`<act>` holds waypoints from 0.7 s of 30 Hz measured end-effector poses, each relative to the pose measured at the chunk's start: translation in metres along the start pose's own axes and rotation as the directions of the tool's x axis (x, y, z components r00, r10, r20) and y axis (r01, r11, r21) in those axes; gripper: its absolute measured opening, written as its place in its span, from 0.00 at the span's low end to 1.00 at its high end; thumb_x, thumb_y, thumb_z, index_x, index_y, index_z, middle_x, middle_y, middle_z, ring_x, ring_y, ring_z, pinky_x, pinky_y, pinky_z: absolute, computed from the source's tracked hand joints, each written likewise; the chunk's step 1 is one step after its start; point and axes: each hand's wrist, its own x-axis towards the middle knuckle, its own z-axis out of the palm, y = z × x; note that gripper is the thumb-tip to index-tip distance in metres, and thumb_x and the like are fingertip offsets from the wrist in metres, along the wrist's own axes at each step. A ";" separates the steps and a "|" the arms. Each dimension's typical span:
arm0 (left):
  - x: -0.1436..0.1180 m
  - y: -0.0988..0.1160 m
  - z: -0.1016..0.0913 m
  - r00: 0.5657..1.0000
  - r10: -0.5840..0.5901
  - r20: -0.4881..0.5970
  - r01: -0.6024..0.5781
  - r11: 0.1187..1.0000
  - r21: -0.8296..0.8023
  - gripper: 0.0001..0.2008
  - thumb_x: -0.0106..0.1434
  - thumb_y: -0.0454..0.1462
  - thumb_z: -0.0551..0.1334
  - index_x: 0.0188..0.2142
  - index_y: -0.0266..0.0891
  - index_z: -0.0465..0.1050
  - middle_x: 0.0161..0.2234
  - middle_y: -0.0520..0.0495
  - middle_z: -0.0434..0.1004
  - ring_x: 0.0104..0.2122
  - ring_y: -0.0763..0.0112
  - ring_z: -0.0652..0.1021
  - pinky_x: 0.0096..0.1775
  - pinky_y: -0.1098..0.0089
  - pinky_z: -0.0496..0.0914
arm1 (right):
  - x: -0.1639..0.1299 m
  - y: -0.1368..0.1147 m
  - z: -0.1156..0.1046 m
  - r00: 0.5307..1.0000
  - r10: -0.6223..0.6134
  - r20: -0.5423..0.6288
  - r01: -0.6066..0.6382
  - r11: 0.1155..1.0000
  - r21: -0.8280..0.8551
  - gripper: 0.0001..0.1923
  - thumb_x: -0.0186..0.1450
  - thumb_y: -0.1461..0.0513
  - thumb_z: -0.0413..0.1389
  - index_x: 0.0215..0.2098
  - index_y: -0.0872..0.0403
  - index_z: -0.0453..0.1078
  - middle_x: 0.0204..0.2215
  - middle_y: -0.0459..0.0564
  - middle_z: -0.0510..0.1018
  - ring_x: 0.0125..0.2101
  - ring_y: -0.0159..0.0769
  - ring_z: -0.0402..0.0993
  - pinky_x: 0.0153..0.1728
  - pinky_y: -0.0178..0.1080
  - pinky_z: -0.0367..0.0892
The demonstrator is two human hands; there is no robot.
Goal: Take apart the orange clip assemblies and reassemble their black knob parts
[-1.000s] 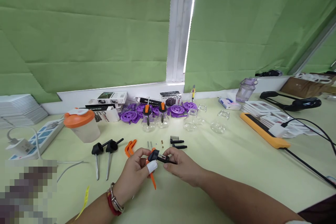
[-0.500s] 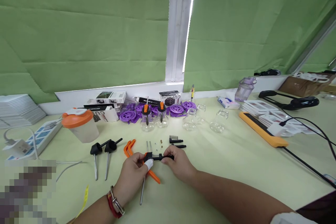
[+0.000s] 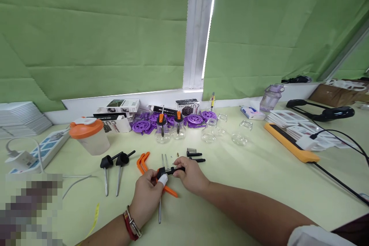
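Both hands still pinch the black part: left hand and right hand have drifted slightly away, with the metal rod now hanging below the left.

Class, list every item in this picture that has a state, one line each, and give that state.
Left hand: gripping the black part's left end.
Right hand: pinching its right end.
Black part: held level above the table.
Orange-lidded cup: lid on, upright.
Two glass jars: upright, orange-topped inserts in.
Purple bottle: capped, upright.
Blinds: drawn down.
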 end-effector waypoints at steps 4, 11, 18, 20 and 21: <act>0.001 -0.004 0.001 1.000 0.003 -0.002 -0.003 1.000 0.015 0.14 0.53 0.46 0.60 0.27 0.37 0.66 0.19 0.56 0.61 0.18 0.76 0.61 0.21 0.74 0.55 | 0.001 0.001 -0.001 0.999 0.023 0.026 -0.023 1.000 -0.008 0.11 0.55 0.65 0.54 0.38 0.55 0.68 0.29 0.48 0.73 0.31 0.34 0.69 0.33 0.36 0.64; 0.003 -0.001 0.003 1.000 0.013 0.003 -0.014 1.000 0.018 0.14 0.53 0.47 0.60 0.27 0.37 0.66 0.19 0.55 0.63 0.18 0.75 0.63 0.20 0.74 0.56 | 0.001 0.001 -0.001 0.999 -0.040 0.010 0.040 0.997 -0.067 0.16 0.55 0.66 0.55 0.43 0.54 0.64 0.28 0.45 0.72 0.29 0.32 0.67 0.32 0.35 0.61; 0.002 0.002 0.003 1.000 -0.018 -0.008 0.018 1.000 0.000 0.13 0.51 0.46 0.61 0.25 0.38 0.65 0.16 0.57 0.60 0.16 0.76 0.62 0.20 0.74 0.55 | 0.001 -0.003 -0.001 1.000 -0.022 -0.006 0.021 0.994 -0.105 0.06 0.55 0.65 0.55 0.33 0.54 0.66 0.26 0.45 0.71 0.29 0.32 0.66 0.29 0.33 0.59; 0.002 0.003 0.003 1.000 -0.027 -0.012 0.027 1.000 -0.013 0.14 0.50 0.47 0.61 0.25 0.38 0.65 0.15 0.58 0.59 0.16 0.76 0.61 0.19 0.75 0.55 | 0.000 -0.003 -0.001 0.999 -0.024 -0.026 0.021 0.994 -0.105 0.09 0.54 0.65 0.56 0.34 0.53 0.65 0.26 0.44 0.70 0.28 0.32 0.65 0.29 0.33 0.58; 0.002 0.004 0.003 1.000 -0.029 -0.009 0.029 0.999 -0.022 0.14 0.50 0.47 0.62 0.25 0.38 0.66 0.16 0.58 0.59 0.16 0.76 0.61 0.19 0.75 0.55 | 0.001 -0.003 -0.001 0.999 -0.026 -0.021 0.023 0.995 -0.094 0.09 0.54 0.65 0.56 0.35 0.53 0.65 0.26 0.44 0.70 0.28 0.32 0.65 0.29 0.33 0.58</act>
